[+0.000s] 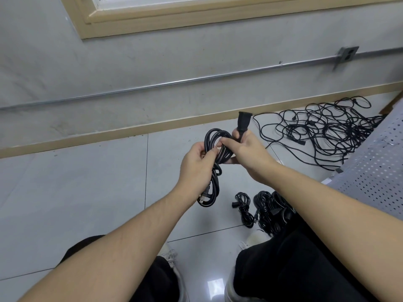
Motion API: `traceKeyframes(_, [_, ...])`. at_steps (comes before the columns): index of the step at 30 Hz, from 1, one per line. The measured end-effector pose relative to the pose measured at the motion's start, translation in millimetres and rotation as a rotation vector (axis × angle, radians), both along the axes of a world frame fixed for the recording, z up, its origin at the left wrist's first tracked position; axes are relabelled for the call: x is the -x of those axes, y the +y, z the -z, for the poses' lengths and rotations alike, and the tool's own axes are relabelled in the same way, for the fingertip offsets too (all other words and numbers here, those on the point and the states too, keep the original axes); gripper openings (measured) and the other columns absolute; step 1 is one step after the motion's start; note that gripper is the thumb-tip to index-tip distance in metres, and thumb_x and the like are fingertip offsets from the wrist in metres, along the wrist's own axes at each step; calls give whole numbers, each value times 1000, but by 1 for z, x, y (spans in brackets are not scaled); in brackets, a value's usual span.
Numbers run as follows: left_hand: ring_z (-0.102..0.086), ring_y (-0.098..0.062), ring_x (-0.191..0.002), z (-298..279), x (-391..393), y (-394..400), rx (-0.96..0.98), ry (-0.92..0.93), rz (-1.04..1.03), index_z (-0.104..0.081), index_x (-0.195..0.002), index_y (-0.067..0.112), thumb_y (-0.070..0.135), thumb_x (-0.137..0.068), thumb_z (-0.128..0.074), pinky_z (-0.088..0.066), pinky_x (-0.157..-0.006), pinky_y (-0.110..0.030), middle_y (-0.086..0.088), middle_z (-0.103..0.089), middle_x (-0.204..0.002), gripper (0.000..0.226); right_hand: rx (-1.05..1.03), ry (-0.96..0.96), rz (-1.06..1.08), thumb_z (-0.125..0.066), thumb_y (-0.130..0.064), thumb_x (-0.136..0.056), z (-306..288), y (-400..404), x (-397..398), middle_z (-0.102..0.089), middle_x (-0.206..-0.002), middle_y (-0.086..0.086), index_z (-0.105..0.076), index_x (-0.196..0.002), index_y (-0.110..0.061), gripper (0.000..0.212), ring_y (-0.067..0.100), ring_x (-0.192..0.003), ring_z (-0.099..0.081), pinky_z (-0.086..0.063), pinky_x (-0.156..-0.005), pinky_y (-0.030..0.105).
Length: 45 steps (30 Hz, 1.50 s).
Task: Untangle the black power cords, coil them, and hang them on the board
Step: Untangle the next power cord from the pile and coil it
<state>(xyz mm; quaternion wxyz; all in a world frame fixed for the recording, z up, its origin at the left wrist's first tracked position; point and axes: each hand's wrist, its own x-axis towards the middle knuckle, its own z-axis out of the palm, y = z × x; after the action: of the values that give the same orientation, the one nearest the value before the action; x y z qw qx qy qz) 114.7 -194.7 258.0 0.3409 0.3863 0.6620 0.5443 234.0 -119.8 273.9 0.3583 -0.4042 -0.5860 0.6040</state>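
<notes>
Mid-coil, held at chest height over the tiled floor (87,182). Left hand (196,166) closed round the coiled cord (214,149) at its waist, loops bunched above and below the grip, pronged plug (204,198) dangling off the bottom. Right hand (246,153) pinched shut on the cord's socket end (243,125), which sticks up clear of the fingers; prob. about to wrap that tail round the bundle.

Elsewhere: big tangled pile (327,131) of black cords on floor by the wall, well apart from the hands, still to sort. Finished coils (261,208) lying on floor near the feet, just beside a dark trouser leg. Perforated board (375,166) at right edge, nothing seen hanging on visible part.

Handling, as judged: cord light, rubbery jacket, decent friction so not slippery. Semi-stiff w/ memory, so loops likely to spring open if waist grip loosens. Not fragile, but avoid sharp kinks near moulded ends. Best hold = loops squeezed together at mid-bundle w/ one hand, moulded connector body (not thin cable) w/ the other for control of the tail. Prongs could snag on neighbouring loops.
</notes>
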Motion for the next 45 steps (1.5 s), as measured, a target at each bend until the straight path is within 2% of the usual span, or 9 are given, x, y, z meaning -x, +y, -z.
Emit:
traceKeyframes(6, [-75, -30, -78, 2, 12, 8, 46, -34, -87, -59, -99, 17, 26, -105, -52, -56, -69, -42, -4, -71, -90, 13, -82, -165, -14, -44, -45, -97, -4, -13, 3, -61, -117, 2, -55, -114, -14, 37, 15, -109, -63, -49, -95, 36])
traceKeyframes(9, [-73, -36, -84, 3, 23, 14, 50, -25, -149, -55, -97, 18, 26, -106, -49, -58, -77, -47, -1, -69, -90, 13, -448, -309, -47, -40, -33, -109, -3, -25, 0, -61, -111, 12, -58, -116, -5, 34, 19, -109, -54, -38, -91, 29])
traceKeyframes(12, [-72, -32, -78, 3, 25, 13, 59, 54, -138, -55, -103, 17, 27, -106, -47, -58, -68, -41, -5, -70, -94, 13, -332, -62, -143, -45, -22, -109, -6, -30, 0, -74, -94, 0, -56, -119, -27, 15, 7, -102, -66, -42, -93, 15])
traceKeyframes(16, [-68, -27, -66, 2, 18, 11, 25, 83, -113, -54, -106, 15, 25, -107, -47, -47, -52, -24, -4, -69, -89, 13, -168, 146, -85, -46, -20, -109, -3, -22, 3, -71, -72, 10, -43, -108, -18, 3, 23, -79, -73, -56, -92, 36])
traceKeyframes(20, [-66, -12, -56, 5, 18, 10, 9, 107, -106, -53, -105, 15, 23, -107, -45, -46, -49, -19, -10, -69, -93, 11, -274, 14, -113, -32, -27, -113, -4, -29, 1, -65, -71, 8, -53, -113, -4, 31, 13, -72, -66, -54, -79, 25])
traceKeyframes(24, [-67, -13, -59, 6, 23, 12, -26, 159, -116, -51, -98, 24, 24, -107, -45, -56, -61, -34, -8, -70, -89, 11, -374, -143, -216, -31, -26, -112, -7, -30, 0, -59, -75, -6, -55, -127, -18, 29, 5, -79, -59, -55, -87, 35])
traceKeyframes(31, [-70, -24, -78, 6, 21, 7, -79, 347, -18, -51, -105, 32, 27, -106, -42, -58, -75, -51, 7, -69, -87, 10, 7, -264, -344, -45, -36, -108, -16, -16, -8, -76, -83, 4, 2, -161, -38, 71, 10, -92, -70, -52, -97, 41])
traceKeyframes(37, [-66, -18, -78, 5, 13, 2, -118, 488, 141, -50, -116, 29, 24, -108, -41, -55, -73, -43, 8, -67, -86, 13, 265, -228, -396, -49, -37, -106, -21, -10, -26, -78, -97, 12, -63, -125, -27, 26, 14, -99, -74, -53, -103, 46])
traceKeyframes(45, [-55, -5, -91, 13, 7, 8, -218, 608, 294, -56, -118, 19, 16, -107, -44, -48, -78, -25, 16, -38, -117, 17, 272, -335, -221, -51, -27, -97, -16, -4, -22, -76, -78, 6, -67, -110, -18, 22, 16, -75, -72, -60, -76, 36])
